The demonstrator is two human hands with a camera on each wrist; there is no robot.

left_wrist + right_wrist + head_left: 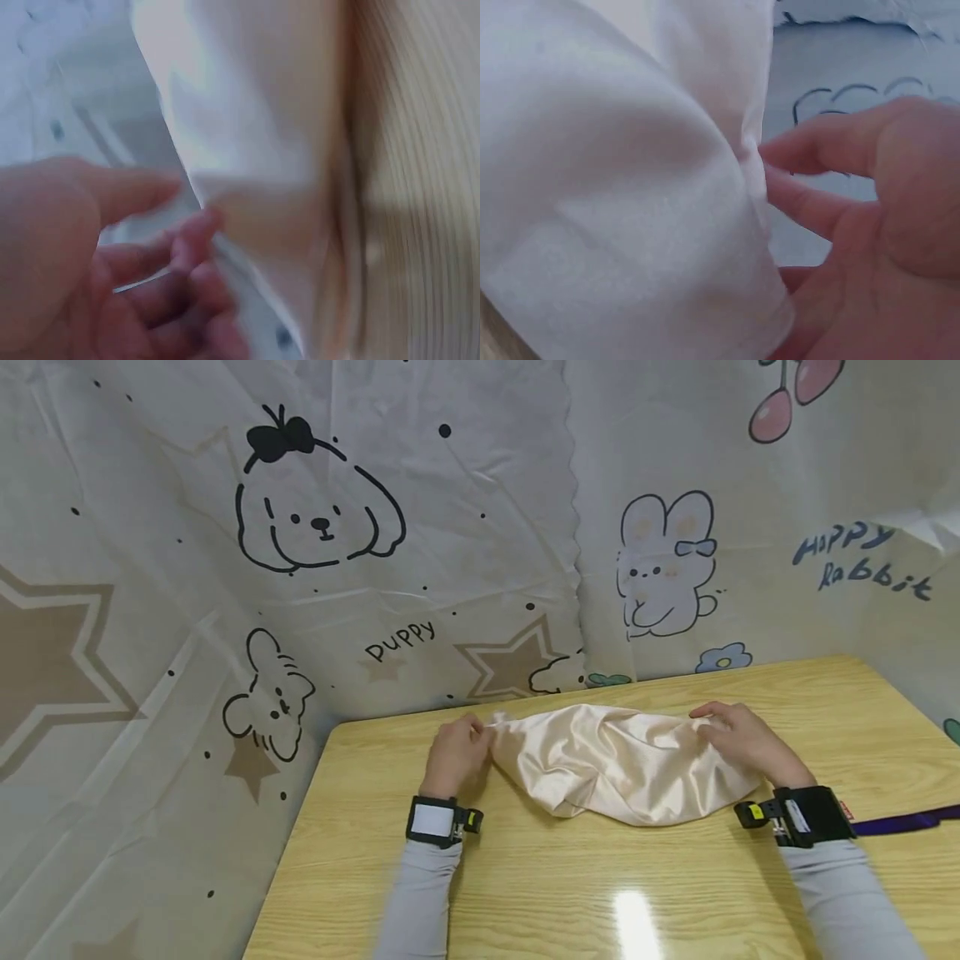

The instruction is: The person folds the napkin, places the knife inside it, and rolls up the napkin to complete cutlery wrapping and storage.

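Pinching a gathered bit of edge between thumb and fingertip, your right hand [738, 739] has the cloth [622, 768] at its right end; across at the other end, your left hand [453, 752] is right at the left corner, fingers bent, thumb and forefinger close by the edge, but that wrist view is blurred and I cannot tell whether they truly have hold of it; between the two, the fabric bunches into loose, glossy folds over the far half of the table [525, 893], its near edge bowing toward you; whether that edge touches the wood, I can't say from here!

Judging by the look of it, pale and satiny, this one is light and limp, nothing to strain you and hardly fragile; slippery, though, with that sheen, so a lazy pinch could well slide off; the corners look like your best purchase, a small fold caught between thumb and forefinger, the middle left to drape.

Further out, a left wrist unit [432, 821] and a right wrist unit [813, 816] sit at your sleeve ends; a purple strap [900, 822] runs off to the right; behind it all, the patterned backdrop [480, 552].
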